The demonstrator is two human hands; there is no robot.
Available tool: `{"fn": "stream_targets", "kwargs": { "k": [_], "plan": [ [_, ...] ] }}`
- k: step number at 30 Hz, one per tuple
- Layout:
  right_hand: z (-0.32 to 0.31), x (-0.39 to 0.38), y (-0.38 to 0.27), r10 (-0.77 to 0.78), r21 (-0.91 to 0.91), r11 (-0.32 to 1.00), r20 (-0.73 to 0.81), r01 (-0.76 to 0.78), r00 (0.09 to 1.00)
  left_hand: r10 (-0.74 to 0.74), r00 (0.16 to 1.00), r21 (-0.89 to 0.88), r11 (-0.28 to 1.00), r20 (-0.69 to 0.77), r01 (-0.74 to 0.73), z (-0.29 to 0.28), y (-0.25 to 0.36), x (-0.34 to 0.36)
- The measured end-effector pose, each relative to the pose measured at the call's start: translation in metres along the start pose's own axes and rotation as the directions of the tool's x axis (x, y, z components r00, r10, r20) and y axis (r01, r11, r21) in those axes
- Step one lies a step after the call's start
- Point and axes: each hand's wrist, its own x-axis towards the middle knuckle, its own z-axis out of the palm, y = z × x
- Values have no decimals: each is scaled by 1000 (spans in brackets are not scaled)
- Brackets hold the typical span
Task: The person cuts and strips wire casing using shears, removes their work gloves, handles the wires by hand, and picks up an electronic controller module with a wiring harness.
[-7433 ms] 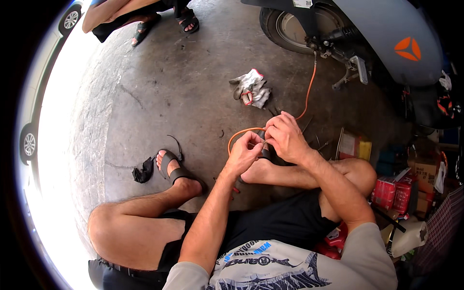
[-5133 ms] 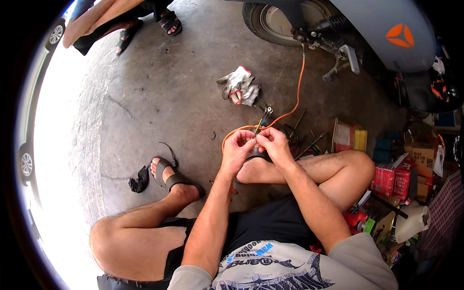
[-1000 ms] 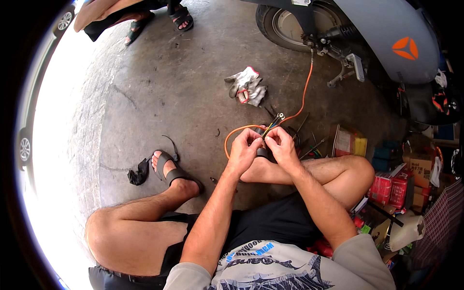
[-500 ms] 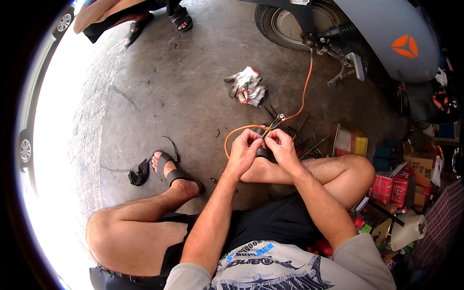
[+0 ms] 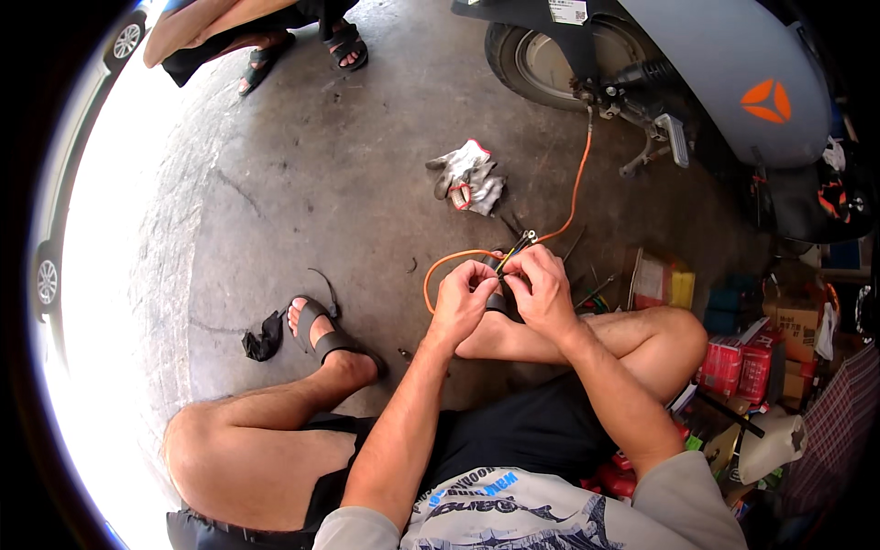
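My left hand (image 5: 463,298) and my right hand (image 5: 543,291) meet over my bent foot, both closed in a pinch on a bundle of thin electrical wires (image 5: 507,259). Yellow, blue and dark strands show in it. Shiny ring terminals (image 5: 529,236) sit at the bundle's far end. From the scooter's rear wheel area an orange cable (image 5: 577,183) runs down to the wires and loops round left of my hands. The exact spot between my fingertips is small and partly hidden.
Dirty work gloves (image 5: 467,179) lie on the concrete ahead. A grey scooter (image 5: 733,82) stands far right, a person's sandalled feet (image 5: 346,46) at far left. Boxes (image 5: 738,362) and tools crowd my right side. A crumpled black piece (image 5: 264,337) lies by my left sandal.
My right hand has shifted slightly and turned, its fingers now reaching higher over the wires. My left hand stays nearly in place, still pinching. The whole view has tilted a little.
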Motion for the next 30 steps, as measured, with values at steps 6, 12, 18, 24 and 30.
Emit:
{"fn": "stream_targets", "kwargs": {
  "k": [6,12,18,24,30],
  "plan": [
    [-5,7,-3,-136,-112,984,54,141,989,-19,1000,-7,1000,23,19,0,0,2],
    [-10,12,3,-181,-180,962,143,205,973,35,999,33,999,21,-36,0,-5,3],
    [-11,14,7,-36,-60,997,248,53,968,34,999,84,996,2,-34,1,-1,2],
    [2,14,33,507,394,485,602,-781,617,139,990,170,977,-29,-132,5,9,0],
    [-4,15,15,529,409,625,405,-665,746,137,990,164,978,-43,-128,2,12,-2]
  ]
}}
